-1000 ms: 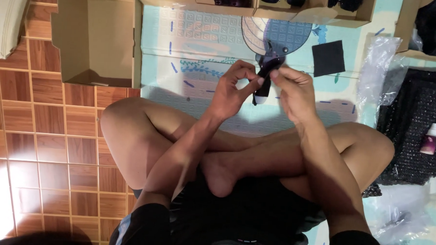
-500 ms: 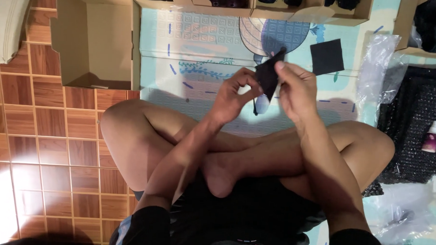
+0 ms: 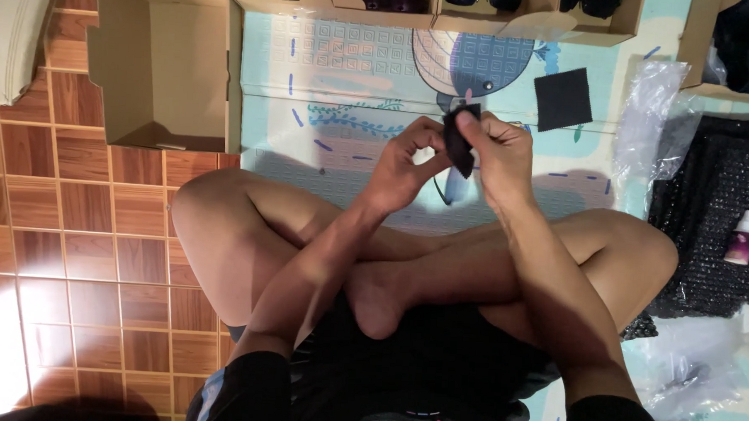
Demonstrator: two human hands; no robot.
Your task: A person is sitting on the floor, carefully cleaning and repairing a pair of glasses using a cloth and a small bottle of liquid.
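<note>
Small black fabric pouch pinched between left hand and right hand, raised for inspection; black square cloth at 2 o'clock.

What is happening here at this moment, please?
A person sits cross-legged on a patterned play mat and holds a small black cloth up in front of them. The left hand and the right hand both pinch it between the fingers. Another black square piece lies flat on the mat, apart from the hands. An open cardboard box stands to the left, and a small bottle lies on dark bubble wrap at the right.
</note>
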